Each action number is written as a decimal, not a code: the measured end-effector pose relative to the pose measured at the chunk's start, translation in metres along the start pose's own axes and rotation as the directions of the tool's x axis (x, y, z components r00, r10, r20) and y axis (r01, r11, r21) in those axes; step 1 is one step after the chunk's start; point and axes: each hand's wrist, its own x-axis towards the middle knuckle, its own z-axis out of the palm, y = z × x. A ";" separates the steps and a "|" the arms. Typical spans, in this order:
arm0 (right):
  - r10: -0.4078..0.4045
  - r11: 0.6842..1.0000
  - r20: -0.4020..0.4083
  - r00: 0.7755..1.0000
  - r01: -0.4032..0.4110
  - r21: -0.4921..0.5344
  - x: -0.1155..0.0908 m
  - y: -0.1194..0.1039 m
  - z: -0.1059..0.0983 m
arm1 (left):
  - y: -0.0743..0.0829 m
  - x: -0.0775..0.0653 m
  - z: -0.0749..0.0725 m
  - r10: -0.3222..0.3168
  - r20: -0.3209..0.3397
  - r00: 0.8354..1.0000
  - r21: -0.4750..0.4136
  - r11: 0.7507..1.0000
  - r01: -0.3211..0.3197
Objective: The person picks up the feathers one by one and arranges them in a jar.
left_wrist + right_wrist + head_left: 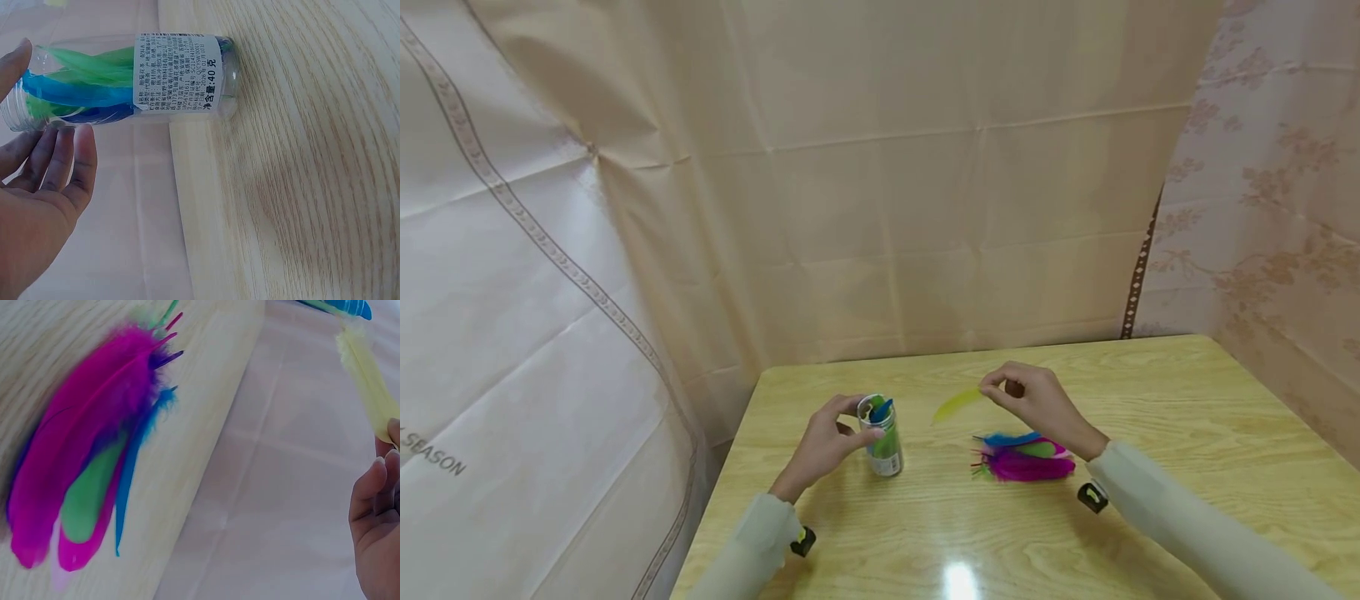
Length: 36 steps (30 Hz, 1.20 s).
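My left hand (822, 442) holds a clear plastic jar (887, 463) near its open mouth, thumb on one side and fingers on the other. In the left wrist view, green and blue feathers (81, 94) show through the jar wall, beside a white printed label (178, 74). To the right, my right hand (1036, 402) pinches a yellow feather (957, 404) by one end, above the table. The feather's fluffy end (355, 347) points toward the jar, apart from it. Below that hand lies a pile of feathers (1030, 467), magenta, blue, green and pale pink.
Both hands work over a light wood-grain table (1150, 417). A beige cloth (925, 208) hangs behind its far edge, with a white printed sheet (512, 333) at the left and a floral one (1285, 192) at the right. Each wrist carries a small black camera.
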 end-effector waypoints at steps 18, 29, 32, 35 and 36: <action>-0.041 0.999 -0.026 0.999 0.041 0.019 0.023 -0.020 0.009 | 0.000 0.000 0.000 0.025 0.013 1.000 -0.004 1.000 -0.025; -0.066 0.997 -0.043 0.997 0.068 0.042 0.035 -0.030 0.021 | -0.002 0.000 0.001 0.027 0.006 1.000 0.005 1.000 -0.027; -0.087 0.995 -0.051 0.995 0.089 0.039 0.037 -0.031 0.024 | -0.002 0.000 0.001 0.025 0.003 1.000 0.010 1.000 -0.025; -0.102 0.994 -0.063 0.993 0.105 0.038 0.039 -0.033 0.027 | -0.001 0.001 0.001 0.024 0.003 1.000 0.013 1.000 -0.024; -0.108 0.993 -0.068 0.992 0.111 0.038 0.039 -0.033 0.028 | -0.001 0.001 0.001 0.024 0.004 1.000 0.013 1.000 -0.024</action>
